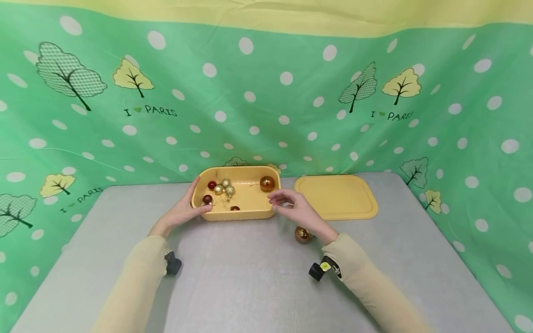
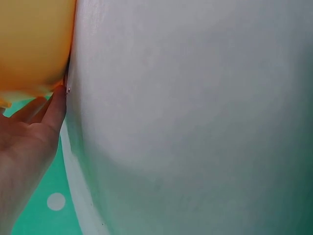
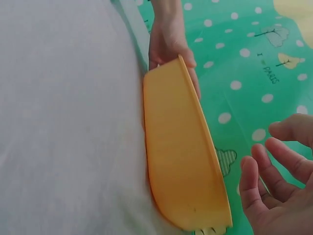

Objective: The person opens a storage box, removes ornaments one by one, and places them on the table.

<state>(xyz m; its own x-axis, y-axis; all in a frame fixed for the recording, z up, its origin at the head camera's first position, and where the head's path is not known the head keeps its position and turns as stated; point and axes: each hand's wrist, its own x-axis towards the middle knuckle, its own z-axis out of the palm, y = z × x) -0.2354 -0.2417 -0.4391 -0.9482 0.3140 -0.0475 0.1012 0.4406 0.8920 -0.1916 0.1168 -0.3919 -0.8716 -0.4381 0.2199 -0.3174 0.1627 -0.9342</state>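
Note:
A yellow plastic box (image 1: pixel 241 215) stands on the table, its left end gripped by my left hand (image 1: pixel 181 213). The thumb lies over the rim and the fingers are along the outside wall, partly seen in the left wrist view. Within the box are a shiny copper-gold bauble (image 1: pixel 267 183) at the right, a cluster of small gold baubles (image 1: pixel 226 187) and dark red baubles (image 1: pixel 212 185). My right hand (image 1: pixel 295 210) hovers by the box's right end. Its fingers are loosely bent, hold nothing, and appear apart from the box in the right wrist view.
A yellow lid (image 1: pixel 337 196) lies flat on the grey table (image 1: pixel 233 273), right of the box. Another copper-gold bauble (image 1: pixel 303 235) sits on the table in front of the lid, near the right forearm. A green dotted curtain (image 1: pixel 266 106) hangs behind.

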